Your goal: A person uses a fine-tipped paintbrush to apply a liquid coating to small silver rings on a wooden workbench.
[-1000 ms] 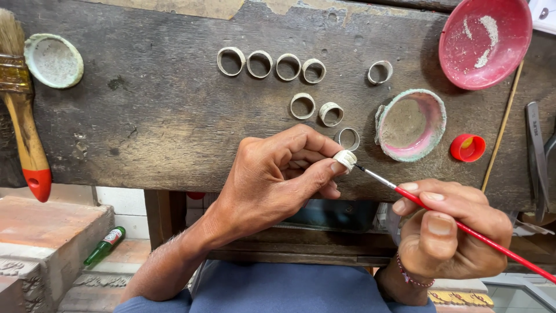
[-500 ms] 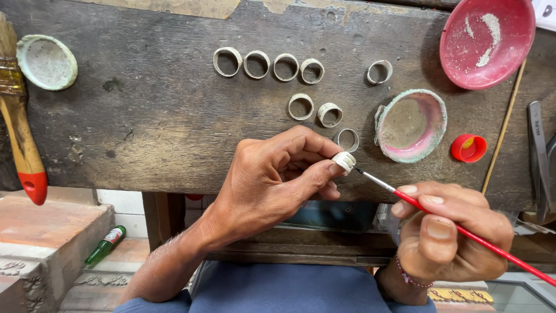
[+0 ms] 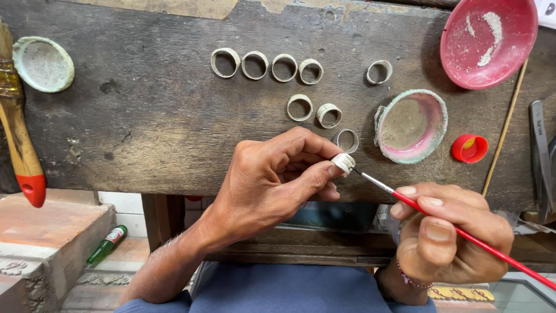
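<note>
We see the left hand [image 3: 272, 179] pinching a small pale ring [image 3: 343, 162] between thumb and fingertips, closed firmly on it, just above the near edge of the worn wooden bench [image 3: 150, 116]. The right hand [image 3: 449, 237] is clamped around a thin red-handled brush [image 3: 463, 232], gripped like a pen, and the brush's fine tip touches the right side of the held ring. On the bench beyond, we count a row of four pale rings [image 3: 266, 65] lying side by side, with a fifth ring [image 3: 379, 72] set apart to their right. Two more rings [image 3: 314, 110] sit below that row, and another ring [image 3: 346, 141] lies just behind the one being held. Just right of it rests a shallow dish with a pink and green crusted rim [image 3: 411, 126], and a small red cap [image 3: 469, 148] lies near that. A red bowl [image 3: 489, 40] with white residue stands at the upper right corner. At the far left we see a pale green dish [image 3: 43, 64] and a wide paintbrush with a red-tipped handle [image 3: 20, 139]. A green bottle [image 3: 106, 244] lies on the floor below the bench.
</note>
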